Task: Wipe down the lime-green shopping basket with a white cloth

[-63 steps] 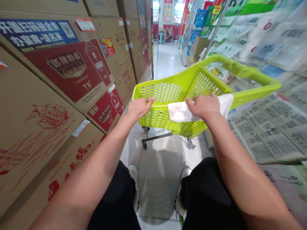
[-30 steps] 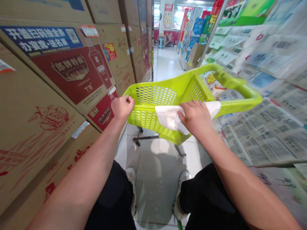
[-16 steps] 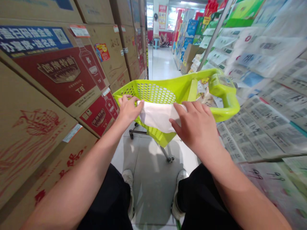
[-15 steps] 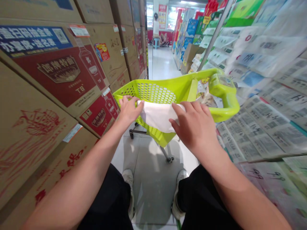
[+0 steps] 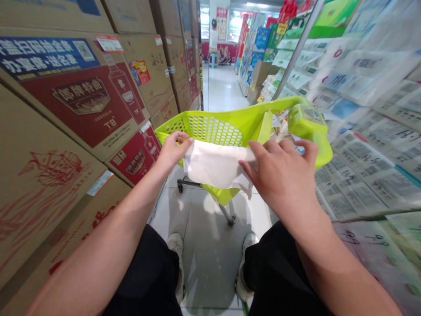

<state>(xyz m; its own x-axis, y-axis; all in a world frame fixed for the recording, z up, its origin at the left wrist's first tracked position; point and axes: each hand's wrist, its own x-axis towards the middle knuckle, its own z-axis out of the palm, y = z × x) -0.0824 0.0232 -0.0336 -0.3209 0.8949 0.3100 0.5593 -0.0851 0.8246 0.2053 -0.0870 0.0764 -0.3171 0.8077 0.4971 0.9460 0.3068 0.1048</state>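
Observation:
A white cloth point(image 5: 217, 166) is stretched between my two hands, hanging over the near side of a lime-green plastic shopping cart point(image 5: 213, 125). My left hand point(image 5: 174, 151) pinches the cloth's left end beside the cart's rim. At the other end, my right hand point(image 5: 279, 164) grips the upper right corner between thumb and forefinger, its other fingers reaching over the rim. Part of the cart's near rim is hidden behind the cloth. Packaged goods show through the cart's right section, partly covered by my right hand.
Stacked cardboard boxes point(image 5: 82, 105) form a wall close on my left. Shelves of plastic-wrapped paper packs point(image 5: 358, 145) line the right, with a metal pole point(image 5: 297, 50) before them. Down the aisle, a person point(image 5: 213, 35) is near a blue stool point(image 5: 213, 60). A cart caster point(image 5: 231, 220) rests on the tiled floor.
My right hand has moved slightly right and its fingers have closed on the cloth. The cloth now hangs wider and lower. My left hand has pinched its left end.

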